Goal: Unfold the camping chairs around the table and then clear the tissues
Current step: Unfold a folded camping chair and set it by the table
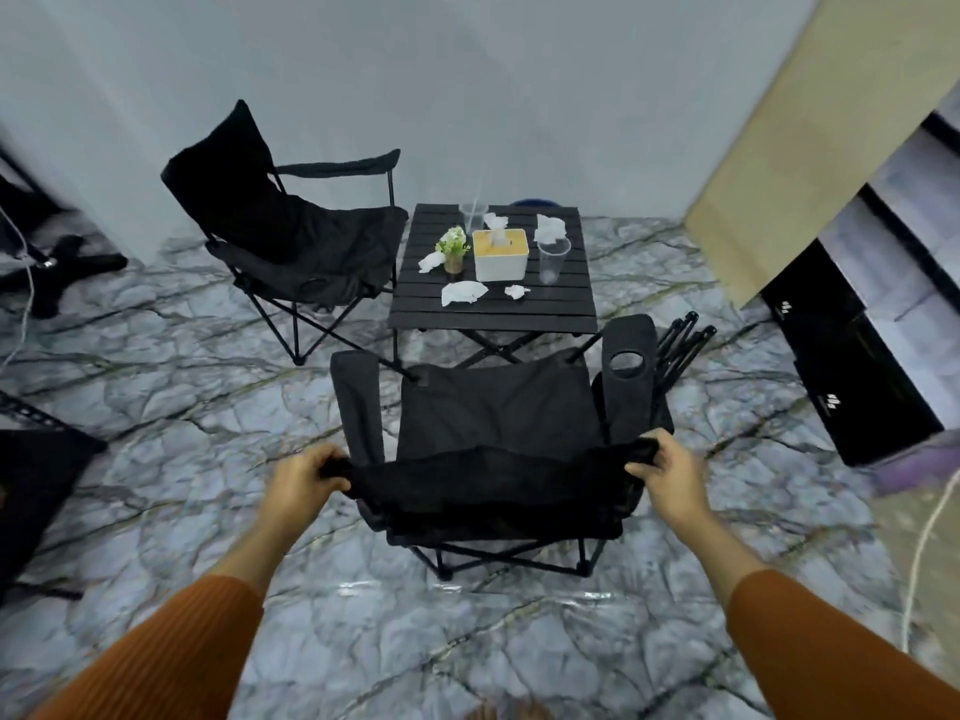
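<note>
A black camping chair [493, 413] stands unfolded right in front of me, its seat facing the low black slatted table [493, 309]. My left hand [306, 472] grips the left top corner of its backrest and my right hand [667, 467] grips the right top corner. A second black chair [291, 236] stands unfolded left of the table. Crumpled white tissues lie on the table: one near the front [462, 292], a small one [517, 291], one by the plant [431, 261], one at the back right [550, 228]. A folded chair frame [680, 345] lies to the right.
On the table stand a white tissue box [501, 257], a small potted plant [453, 249] and two clear cups [552, 259]. Black boxes [852, 376] and a cardboard panel [810, 148] line the right side. A stand base [62, 267] and cables are at left. The floor is marble-patterned.
</note>
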Available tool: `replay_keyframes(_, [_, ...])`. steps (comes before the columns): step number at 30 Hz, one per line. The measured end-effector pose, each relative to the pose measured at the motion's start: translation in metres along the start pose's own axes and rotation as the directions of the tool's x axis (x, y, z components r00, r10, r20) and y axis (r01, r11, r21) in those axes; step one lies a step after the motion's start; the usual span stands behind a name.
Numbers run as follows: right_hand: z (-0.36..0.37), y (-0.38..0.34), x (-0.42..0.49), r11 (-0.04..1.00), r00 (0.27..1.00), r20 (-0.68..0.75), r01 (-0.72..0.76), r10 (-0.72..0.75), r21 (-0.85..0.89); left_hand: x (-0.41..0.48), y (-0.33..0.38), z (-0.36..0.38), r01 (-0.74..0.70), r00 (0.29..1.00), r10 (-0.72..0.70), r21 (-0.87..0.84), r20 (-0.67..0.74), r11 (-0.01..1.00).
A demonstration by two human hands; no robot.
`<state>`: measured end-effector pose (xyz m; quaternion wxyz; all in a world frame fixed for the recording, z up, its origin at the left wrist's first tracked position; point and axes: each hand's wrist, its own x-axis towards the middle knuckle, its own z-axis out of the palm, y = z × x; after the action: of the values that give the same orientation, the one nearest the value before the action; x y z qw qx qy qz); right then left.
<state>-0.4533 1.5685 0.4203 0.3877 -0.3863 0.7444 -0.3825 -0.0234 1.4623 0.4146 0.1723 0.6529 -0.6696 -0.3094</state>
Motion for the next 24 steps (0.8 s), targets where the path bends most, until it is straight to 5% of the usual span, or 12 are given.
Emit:
replay_keyframes(8, [0.041,0.016,-0.019,0.979,0.999,-0.05,0.011,-0.022,-0.202,-0.012,-0.047,0.006,0.101,0.982,-0.093,0.041,-0.166,0.994])
replay_keyframes(16, [0.055,-0.045,0.026,0.988,0.972,-0.187,0.129,-0.142,-0.079,0.049,-0.029,-0.045,-0.005,0.961,0.039,0.125,-0.272,0.992])
replay_keyframes(20, [0.061,-0.054,0.043,0.987,0.968,-0.195,0.152,-0.159,-0.05,0.062,-0.026,-0.063,-0.021,0.955,0.053,0.112,-0.291,0.993])
replay_keyframes(24, [0.074,-0.022,0.034,0.996,0.988,-0.147,0.025,-0.038,-0.088,0.052,-0.039,-0.044,0.015,0.982,0.011,0.138,-0.191,0.99])
